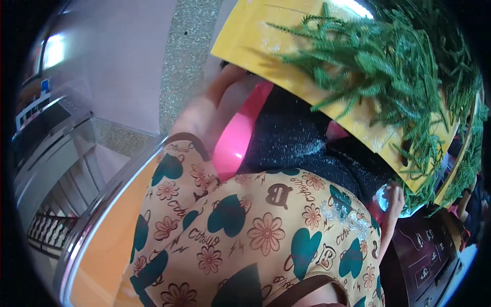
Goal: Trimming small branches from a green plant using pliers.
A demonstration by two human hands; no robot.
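Observation:
My left forearm reaches up and away to the edge of a yellow board [243, 41], and my left hand [233, 73] is mostly hidden beneath it, so its fingers do not show. On the board lie green artificial pine sprigs [358, 66] with long needle-covered branches. To the right, my right hand [394, 198] is low beside the board's near corner, its fingers curled. Whitish, shiny material [381, 197] shows next to it; what the fingers hold, if anything, I cannot make out.
I wear a beige patterned apron [266, 240]. Black cloth [286, 135] dusted with white flecks covers my lap, beside a pink plastic surface [238, 143]. A metal railing [97, 220] runs at left. Dark wooden furniture [424, 250] stands at lower right, with more greenery [468, 163] at far right.

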